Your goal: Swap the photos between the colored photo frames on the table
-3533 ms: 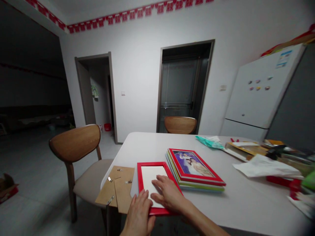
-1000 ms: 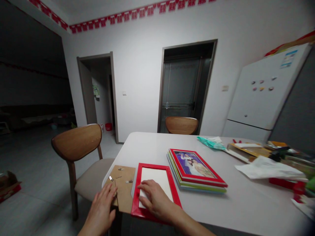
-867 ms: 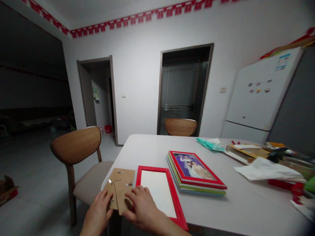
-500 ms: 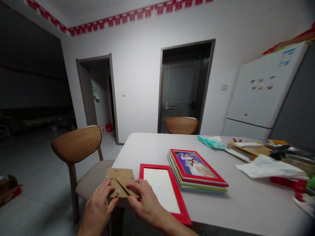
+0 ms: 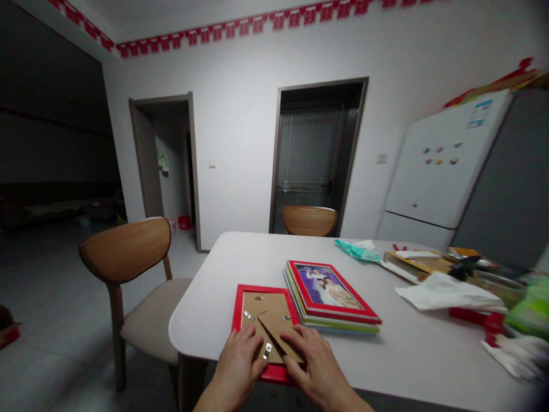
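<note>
A red picture frame [image 5: 237,306] lies face down at the near edge of the white table [image 5: 257,257]. A brown backing board [image 5: 266,315] with small metal clips and a fold-out stand sits inside it. My left hand [image 5: 238,360] rests on the board's near left part, fingers flat. On the board's near right part my right hand [image 5: 313,363] lies flat with fingers spread. Right of the frame stands a stack of coloured frames [image 5: 330,297], the top one red with a photo of two people.
A wooden chair [image 5: 128,257] stands left of the table, another chair [image 5: 309,220] at the far end. Papers, a teal bag [image 5: 355,250] and clutter [image 5: 472,280] cover the table's right side. A white fridge [image 5: 446,166] stands at the right; doorways open behind.
The brown backing board, earlier lying left of the red frame, has been lifted by both hands and set into the frame over the white sheet. Both hands now press on it.
</note>
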`<state>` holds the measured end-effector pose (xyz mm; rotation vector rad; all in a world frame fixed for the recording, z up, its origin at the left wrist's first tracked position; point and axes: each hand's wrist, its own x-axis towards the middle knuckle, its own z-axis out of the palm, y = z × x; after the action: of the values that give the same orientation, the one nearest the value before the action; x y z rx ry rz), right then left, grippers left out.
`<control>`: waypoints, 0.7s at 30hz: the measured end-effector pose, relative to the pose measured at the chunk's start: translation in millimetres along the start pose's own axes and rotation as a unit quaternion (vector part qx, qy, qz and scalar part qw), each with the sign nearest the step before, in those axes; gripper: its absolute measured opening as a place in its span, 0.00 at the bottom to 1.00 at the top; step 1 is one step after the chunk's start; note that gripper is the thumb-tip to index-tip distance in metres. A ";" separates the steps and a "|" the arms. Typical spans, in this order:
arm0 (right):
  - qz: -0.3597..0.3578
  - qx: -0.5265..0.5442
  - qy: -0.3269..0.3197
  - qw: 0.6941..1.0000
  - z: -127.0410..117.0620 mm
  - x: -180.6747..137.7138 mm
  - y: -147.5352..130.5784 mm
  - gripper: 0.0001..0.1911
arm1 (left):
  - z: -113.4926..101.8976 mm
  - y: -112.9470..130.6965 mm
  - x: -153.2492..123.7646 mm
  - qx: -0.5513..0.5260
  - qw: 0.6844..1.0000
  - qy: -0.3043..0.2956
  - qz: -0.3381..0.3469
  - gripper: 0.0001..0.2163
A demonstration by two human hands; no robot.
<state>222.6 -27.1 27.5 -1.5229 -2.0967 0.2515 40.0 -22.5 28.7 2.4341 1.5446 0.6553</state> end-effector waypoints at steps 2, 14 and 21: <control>-0.007 -0.023 0.004 1.000 5.5 2.0 0.1 0.19 | -3.0 -0.8 3.0 -0.001 1.000 -0.006 0.001 0.11; -0.036 -0.066 -0.031 0.997 2.2 7.5 -10.0 0.13 | 0.8 -14.9 -9.8 -0.043 0.999 0.028 -0.002 0.13; -0.109 -0.048 -0.037 0.992 10.7 14.9 -18.2 0.12 | 7.9 -24.8 -19.7 -0.020 1.000 0.018 0.015 0.21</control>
<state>198.7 -18.0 31.2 -1.3405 -2.3428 0.1309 16.4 -28.6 6.9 2.4346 1.4963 0.7325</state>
